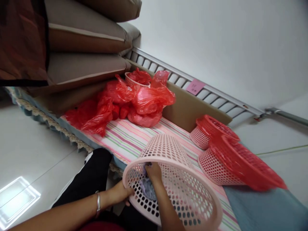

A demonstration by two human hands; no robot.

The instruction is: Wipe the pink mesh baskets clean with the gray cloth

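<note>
A pink plastic basket (166, 147) full of round holes lies tipped on its side, its wide mouth facing me. My left hand (120, 193), with a silver bangle at the wrist, is closed on the left part of the rim. My right hand (154, 172) reaches inside the basket, fingers curled round a greyish-purple crumpled cloth (148, 188). Some of that cloth rests against the basket wall. The right fingertips are partly hidden.
Red plastic bags (149, 102) are heaped on a striped sheet (120, 133). Two baskets lined with red bags (220, 160) stand at the right. Large cushions (86, 38) are stacked at the left. A metal rail (216, 98) with a pink note (195, 86) runs along the wall.
</note>
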